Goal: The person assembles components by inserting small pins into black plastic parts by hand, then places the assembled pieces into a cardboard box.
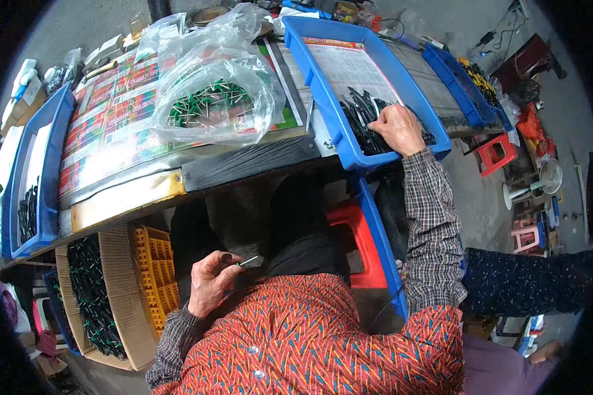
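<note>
My left hand (212, 276) is in front of my body, below the table edge. Its thumb and fingers pinch a thin metal pin with a green end (249, 261). My right hand (400, 129) reaches into a long blue tray (349, 155). Its fingers are drawn together over a heap of slender black pieces (357, 118); whatever is between the fingertips is too small to make out. Left of that tray, an open clear plastic bag (257, 125) holds many green-ended metal pins (211, 102).
Another blue tray (46, 220) with black pieces stands at the table's left end. Below it are a cardboard box (122, 289) of black and green pieces and a yellow crate (157, 276). A red stool (359, 243) is under the table. A person's dark speckled sleeve (527, 280) shows at right.
</note>
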The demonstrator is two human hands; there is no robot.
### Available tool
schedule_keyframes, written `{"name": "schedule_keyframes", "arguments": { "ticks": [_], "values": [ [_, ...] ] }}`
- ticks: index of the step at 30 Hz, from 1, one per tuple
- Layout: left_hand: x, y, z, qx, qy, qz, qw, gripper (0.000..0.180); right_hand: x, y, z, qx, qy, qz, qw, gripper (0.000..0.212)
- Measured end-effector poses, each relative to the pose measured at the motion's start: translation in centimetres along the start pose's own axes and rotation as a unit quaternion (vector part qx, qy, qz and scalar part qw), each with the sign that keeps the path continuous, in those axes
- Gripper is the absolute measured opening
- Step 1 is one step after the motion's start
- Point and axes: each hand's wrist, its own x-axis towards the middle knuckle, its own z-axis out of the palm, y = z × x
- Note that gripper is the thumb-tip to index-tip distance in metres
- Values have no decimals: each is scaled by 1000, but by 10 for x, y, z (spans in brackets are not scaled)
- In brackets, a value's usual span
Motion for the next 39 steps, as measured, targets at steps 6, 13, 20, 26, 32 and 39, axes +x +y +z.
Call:
{"name": "schedule_keyframes", "arguments": {
  "ticks": [6,13,20,26,32,39],
  "values": [
    [0,-2,-1,-13,-1,-5,1000,14,0,0,-3,52,-4,12,999,23],
    [-1,-4,-2,-22,-1,0,1000,11,-1,6,1,110,28,-2,994,16],
    [-4,-6,-2,-19,8,-2,1000,11,5,0,0,60,-5,1,998,22],
    [-6,-9,-6,-31,16,12,999,10,5,1,2,42,44,-11,998,19],
    [-8,-2,-9,-35,29,-11,999,11,-10,-6,-10,51,98,24,994,18],
    [-7,3,-8,-6,30,2,1000,14,-27,-15,-21,206,183,-15,961,19]
  ]
}}
